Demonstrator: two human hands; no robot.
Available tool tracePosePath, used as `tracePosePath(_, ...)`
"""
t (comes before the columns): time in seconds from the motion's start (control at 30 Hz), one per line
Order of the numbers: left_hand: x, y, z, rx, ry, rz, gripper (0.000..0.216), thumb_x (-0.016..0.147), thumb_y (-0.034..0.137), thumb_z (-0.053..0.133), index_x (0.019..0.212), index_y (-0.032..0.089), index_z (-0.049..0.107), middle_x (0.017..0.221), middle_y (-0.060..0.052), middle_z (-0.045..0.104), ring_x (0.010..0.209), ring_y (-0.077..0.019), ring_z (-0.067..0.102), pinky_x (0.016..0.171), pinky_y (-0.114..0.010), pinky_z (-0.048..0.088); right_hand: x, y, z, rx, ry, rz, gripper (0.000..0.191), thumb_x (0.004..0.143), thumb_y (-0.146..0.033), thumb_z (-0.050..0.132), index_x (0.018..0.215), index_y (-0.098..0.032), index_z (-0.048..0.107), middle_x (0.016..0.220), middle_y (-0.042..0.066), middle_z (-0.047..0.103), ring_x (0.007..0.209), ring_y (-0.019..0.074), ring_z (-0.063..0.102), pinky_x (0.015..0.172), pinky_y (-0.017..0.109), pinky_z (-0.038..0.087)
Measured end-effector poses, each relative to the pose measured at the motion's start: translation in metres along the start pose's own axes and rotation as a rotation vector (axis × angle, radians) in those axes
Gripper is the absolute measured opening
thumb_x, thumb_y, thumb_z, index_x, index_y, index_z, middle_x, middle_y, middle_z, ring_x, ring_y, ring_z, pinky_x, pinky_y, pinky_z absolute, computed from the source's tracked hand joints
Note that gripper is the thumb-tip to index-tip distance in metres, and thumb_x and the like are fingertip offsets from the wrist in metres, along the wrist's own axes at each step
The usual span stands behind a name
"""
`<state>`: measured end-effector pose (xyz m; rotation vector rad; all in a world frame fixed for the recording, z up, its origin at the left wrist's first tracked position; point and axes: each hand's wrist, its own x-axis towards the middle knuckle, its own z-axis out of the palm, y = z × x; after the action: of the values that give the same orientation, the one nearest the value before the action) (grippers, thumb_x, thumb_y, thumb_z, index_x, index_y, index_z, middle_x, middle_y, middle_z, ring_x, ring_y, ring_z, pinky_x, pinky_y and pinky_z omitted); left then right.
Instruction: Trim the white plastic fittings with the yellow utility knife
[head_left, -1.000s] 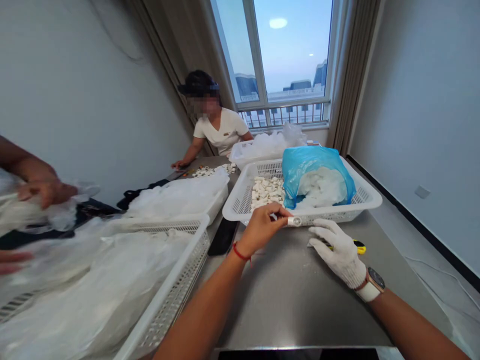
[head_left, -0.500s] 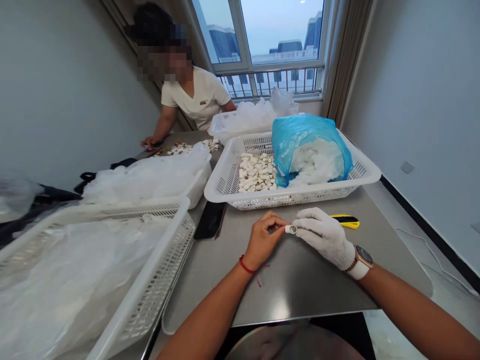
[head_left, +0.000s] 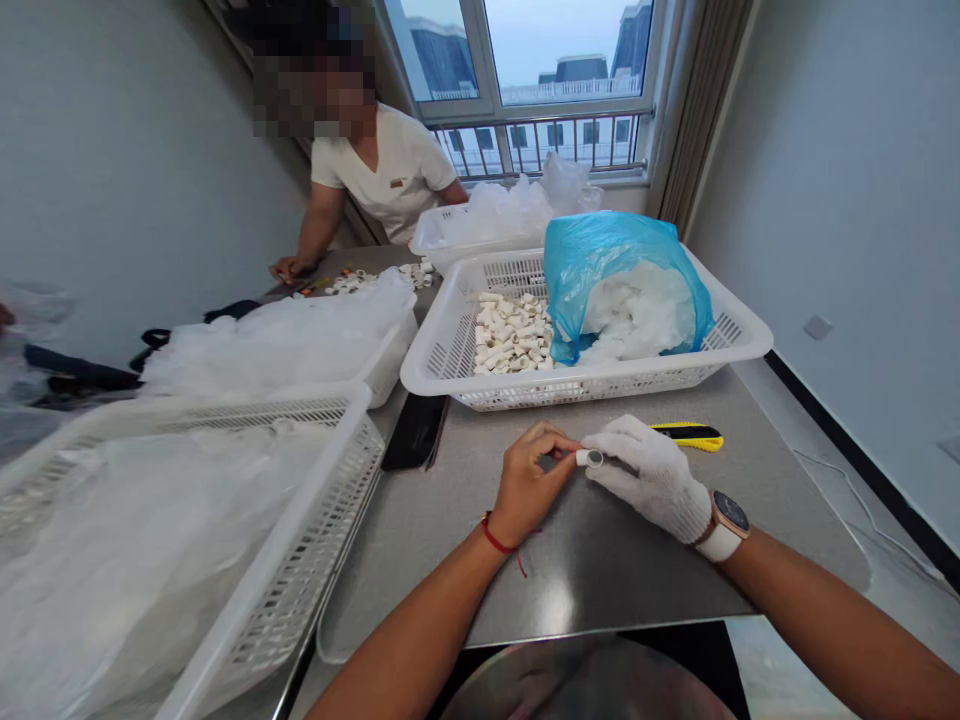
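Between my hands, just above the metal table [head_left: 600,575], is a short white hollow tube [head_left: 588,458] with its open end turned towards me. My left hand [head_left: 527,478], bare with a red string at the wrist, pinches its left side between thumb and fingers. My right hand [head_left: 654,478], in a white knit glove, closes its fingertips on the tube's right side. A yellow and black utility knife [head_left: 694,436] lies just beyond the gloved hand. Many similar pieces [head_left: 514,335] are heaped in the white basket [head_left: 585,390] ahead.
A blue plastic bag [head_left: 615,235] with white stuffing sits in that basket. A dark phone [head_left: 415,432] lies left of my hands. More white baskets [head_left: 341,415] with plastic film stand left and behind. Across the table a person [head_left: 382,180] rests a hand near small pieces [head_left: 352,283].
The view has shifted slightly. The tube stays between both hands, turned a little, and the fingers of my gloved hand have moved slightly around it.
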<state>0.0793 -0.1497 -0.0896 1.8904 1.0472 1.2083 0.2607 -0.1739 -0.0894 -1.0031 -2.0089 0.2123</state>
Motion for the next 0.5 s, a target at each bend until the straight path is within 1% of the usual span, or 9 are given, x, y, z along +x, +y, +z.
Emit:
tracePosePath(0.13, -0.0011, 0.0001, 0.0012, -0.014, 0.0, 0.047, 0.007, 0.078, 0.018, 0.068, 0.072, 0.019, 0.072, 0.072, -0.002, 0.063, 0.066, -0.0126, 0.057, 0.06, -0.023, 0.046, 0.0006, -0.0017, -0.0006, 0.037, 0.003, 0.02, 0.013, 0.09, -0.03, 0.059, 0.094, -0.02, 0.065, 0.085, 0.005, 0.062, 0.077, 0.0146, 0.059, 0.068, 0.027, 0.048)
tracePosePath(0.23, -0.0011, 0.0004, 0.0012, -0.014, 0.002, 0.067, 0.009, 0.079, 0.014, 0.066, 0.075, 0.019, 0.072, 0.074, -0.002, 0.064, 0.067, -0.0127, 0.058, 0.061, -0.023, 0.047, 0.001, -0.0015, -0.0017, 0.078, -0.009, 0.059, 0.012, 0.089, -0.03, 0.059, 0.095, -0.02, 0.065, 0.084, 0.004, 0.06, 0.076, 0.0142, 0.057, 0.067, 0.026, 0.048)
tracePosePath(0.5, -0.0009, 0.0002, 0.0017, -0.02, -0.006, 0.06, 0.012, 0.079, 0.011, 0.062, 0.075, 0.019, 0.071, 0.074, -0.002, 0.063, 0.07, -0.013, 0.058, 0.063, -0.024, 0.047, 0.001, -0.0006, -0.0042, 0.161, -0.056, 0.124, 0.014, 0.089, -0.032, 0.06, 0.094, -0.021, 0.066, 0.085, 0.003, 0.06, 0.077, 0.0143, 0.057, 0.069, 0.026, 0.046)
